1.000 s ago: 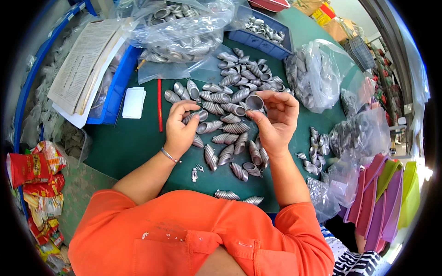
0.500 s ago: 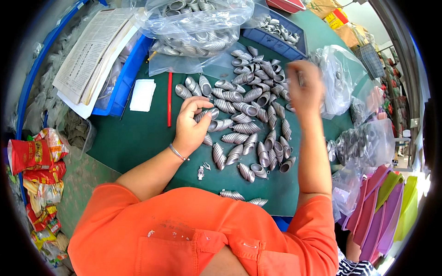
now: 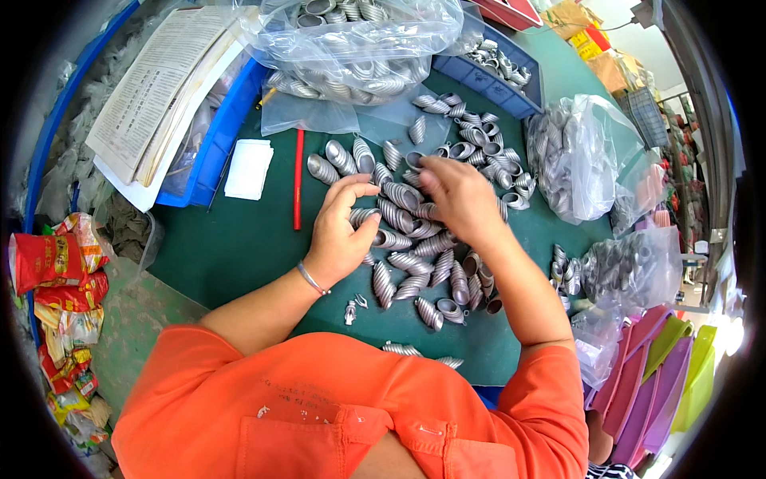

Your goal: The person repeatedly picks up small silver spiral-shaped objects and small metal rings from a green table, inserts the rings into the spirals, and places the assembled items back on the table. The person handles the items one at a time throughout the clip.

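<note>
Many short grey metal tubes (image 3: 427, 313) with spiral ridges and slanted ends lie heaped on the green table. At the heap's left side, my left hand (image 3: 333, 239) curls its thumb and fingers around one ridged metal tube (image 3: 365, 216). Over the middle of the heap, my right hand (image 3: 463, 199) has bent fingers close together. A ridged metal tube (image 3: 414, 160) shows at its fingertips; its thumb side and what lies under the palm are hidden. The two hands face each other, with several tubes between them.
Clear bags of metal parts stand behind (image 3: 343, 60) and right (image 3: 570, 160). A blue-grey bin (image 3: 491, 80) holds more. Left are a red stick (image 3: 298, 180), white paper (image 3: 249, 169) and a blue tray (image 3: 187, 180) with papers on top. Two small silver figures (image 3: 350, 312) lie near me.
My right hand has come down leftward from the heap's right side into its middle. Tubes in the upper heap have shifted and spread. My left hand stays around its tube.
</note>
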`<state>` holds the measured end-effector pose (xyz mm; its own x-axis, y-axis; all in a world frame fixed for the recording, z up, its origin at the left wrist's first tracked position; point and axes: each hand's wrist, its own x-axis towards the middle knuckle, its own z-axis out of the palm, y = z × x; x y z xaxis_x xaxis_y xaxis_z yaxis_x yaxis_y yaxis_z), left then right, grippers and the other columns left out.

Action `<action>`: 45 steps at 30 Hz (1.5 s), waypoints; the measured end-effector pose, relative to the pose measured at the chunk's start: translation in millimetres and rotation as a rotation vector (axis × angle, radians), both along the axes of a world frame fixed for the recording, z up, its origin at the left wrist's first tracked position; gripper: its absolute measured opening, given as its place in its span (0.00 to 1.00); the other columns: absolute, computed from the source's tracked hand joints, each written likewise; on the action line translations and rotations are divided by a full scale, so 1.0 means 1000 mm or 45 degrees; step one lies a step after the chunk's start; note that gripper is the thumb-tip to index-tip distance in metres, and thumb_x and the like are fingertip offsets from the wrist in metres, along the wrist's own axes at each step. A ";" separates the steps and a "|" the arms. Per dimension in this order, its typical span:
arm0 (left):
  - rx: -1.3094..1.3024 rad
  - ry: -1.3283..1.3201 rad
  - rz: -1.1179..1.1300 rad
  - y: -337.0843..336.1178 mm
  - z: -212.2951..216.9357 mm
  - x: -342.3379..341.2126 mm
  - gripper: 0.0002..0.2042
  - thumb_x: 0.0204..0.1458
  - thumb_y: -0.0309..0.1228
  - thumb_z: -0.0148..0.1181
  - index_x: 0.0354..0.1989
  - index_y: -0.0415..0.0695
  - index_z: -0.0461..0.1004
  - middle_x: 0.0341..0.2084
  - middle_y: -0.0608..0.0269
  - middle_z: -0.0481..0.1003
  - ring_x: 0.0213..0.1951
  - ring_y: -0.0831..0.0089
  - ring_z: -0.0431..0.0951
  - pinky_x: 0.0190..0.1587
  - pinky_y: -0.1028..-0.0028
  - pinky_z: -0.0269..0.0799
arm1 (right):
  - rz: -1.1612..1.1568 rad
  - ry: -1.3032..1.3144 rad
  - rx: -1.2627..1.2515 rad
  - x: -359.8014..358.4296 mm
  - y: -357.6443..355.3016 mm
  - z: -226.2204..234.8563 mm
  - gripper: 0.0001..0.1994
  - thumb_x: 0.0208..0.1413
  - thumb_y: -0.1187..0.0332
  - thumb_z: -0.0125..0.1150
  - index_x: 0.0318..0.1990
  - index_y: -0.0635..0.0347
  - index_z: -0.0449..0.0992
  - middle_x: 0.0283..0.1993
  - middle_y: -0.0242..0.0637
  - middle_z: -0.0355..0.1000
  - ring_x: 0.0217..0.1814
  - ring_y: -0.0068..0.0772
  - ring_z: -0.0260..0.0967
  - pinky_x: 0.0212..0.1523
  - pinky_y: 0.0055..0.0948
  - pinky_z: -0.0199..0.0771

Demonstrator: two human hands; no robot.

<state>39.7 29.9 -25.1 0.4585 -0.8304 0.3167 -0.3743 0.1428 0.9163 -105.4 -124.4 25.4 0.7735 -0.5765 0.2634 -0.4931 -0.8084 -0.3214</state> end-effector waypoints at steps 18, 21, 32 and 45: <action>0.021 0.049 -0.040 -0.001 -0.003 0.001 0.11 0.45 0.20 0.60 0.39 0.40 0.74 0.48 0.54 0.70 0.53 0.60 0.70 0.57 0.67 0.62 | -0.385 -0.622 0.590 -0.014 -0.080 -0.020 0.07 0.56 0.68 0.60 0.37 0.61 0.79 0.34 0.33 0.74 0.36 0.32 0.71 0.37 0.32 0.70; 0.008 -0.003 -0.033 -0.002 -0.001 0.001 0.11 0.45 0.21 0.59 0.39 0.40 0.74 0.46 0.53 0.70 0.51 0.57 0.71 0.54 0.66 0.65 | -0.322 -1.065 1.406 -0.033 -0.054 -0.007 0.09 0.61 0.68 0.55 0.40 0.65 0.75 0.32 0.34 0.74 0.32 0.24 0.73 0.32 0.24 0.73; 0.024 0.020 -0.023 -0.003 -0.007 0.001 0.10 0.45 0.20 0.60 0.38 0.39 0.74 0.46 0.53 0.71 0.50 0.60 0.72 0.54 0.67 0.66 | -0.096 -1.628 1.748 -0.059 0.028 -0.002 0.08 0.54 0.82 0.55 0.42 0.66 0.72 0.48 0.43 0.72 0.47 0.34 0.73 0.49 0.32 0.77; -0.322 0.042 -0.380 0.016 0.020 -0.020 0.16 0.41 0.22 0.71 0.40 0.38 0.75 0.33 0.60 0.77 0.31 0.71 0.78 0.33 0.76 0.74 | 0.335 -1.212 1.133 -0.044 0.099 -0.019 0.29 0.44 0.89 0.60 0.56 0.63 0.61 0.55 0.41 0.57 0.59 0.34 0.63 0.61 0.34 0.66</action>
